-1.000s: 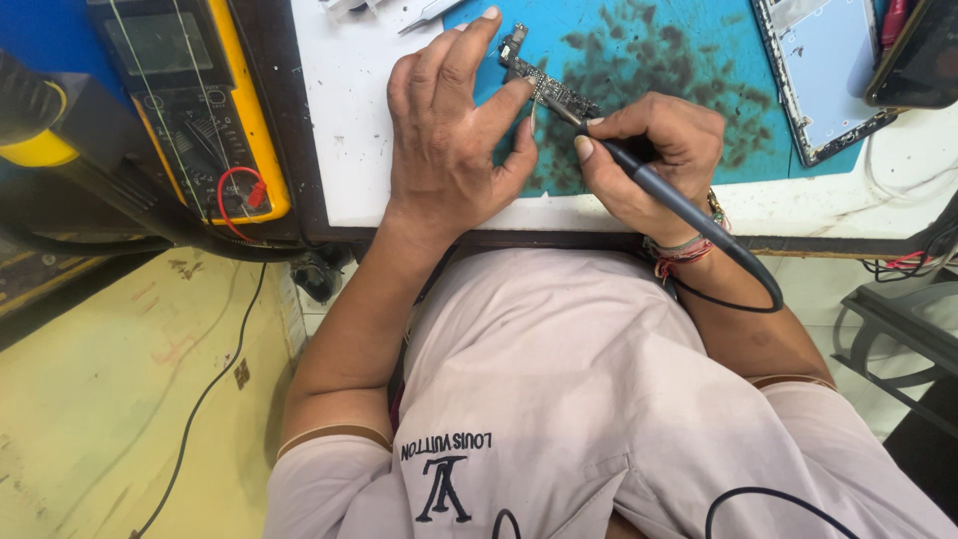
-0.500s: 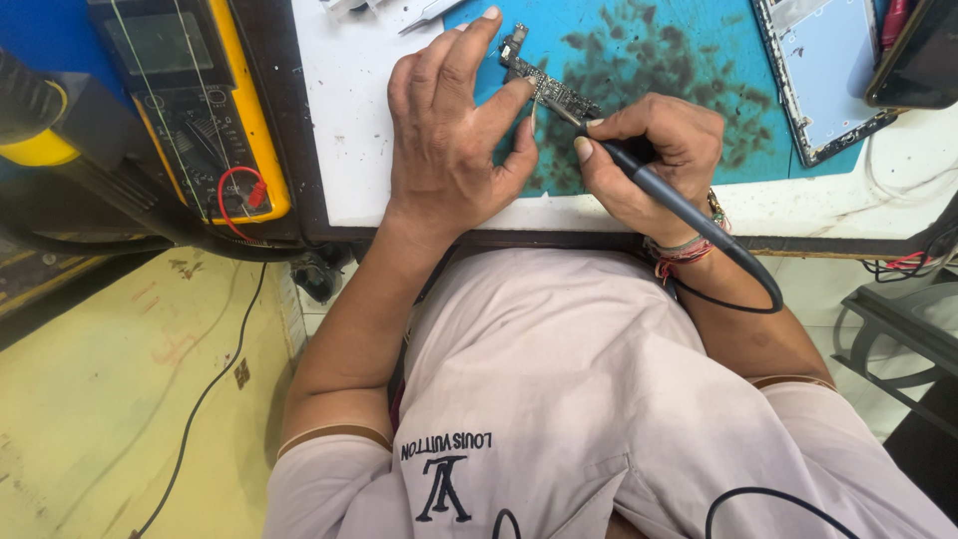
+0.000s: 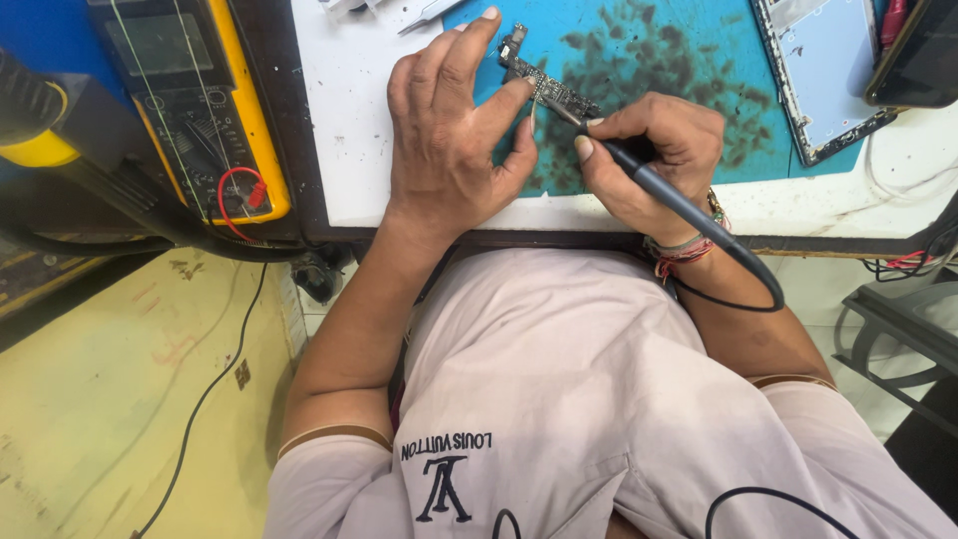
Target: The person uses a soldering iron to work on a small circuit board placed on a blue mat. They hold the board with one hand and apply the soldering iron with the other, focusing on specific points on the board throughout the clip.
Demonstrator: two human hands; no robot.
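The left hand lies palm down, fingers spread, thumb and forefinger pinning a small circuit board on the blue mat of the tabletop; the right hand grips a corded soldering iron like a pen, tip on the board; nothing has shifted since earlier.

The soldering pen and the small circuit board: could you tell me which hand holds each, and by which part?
The right hand grips the soldering pen low on its barrel, near the tip. The left hand pins the circuit board to the blue mat with its fingertips.
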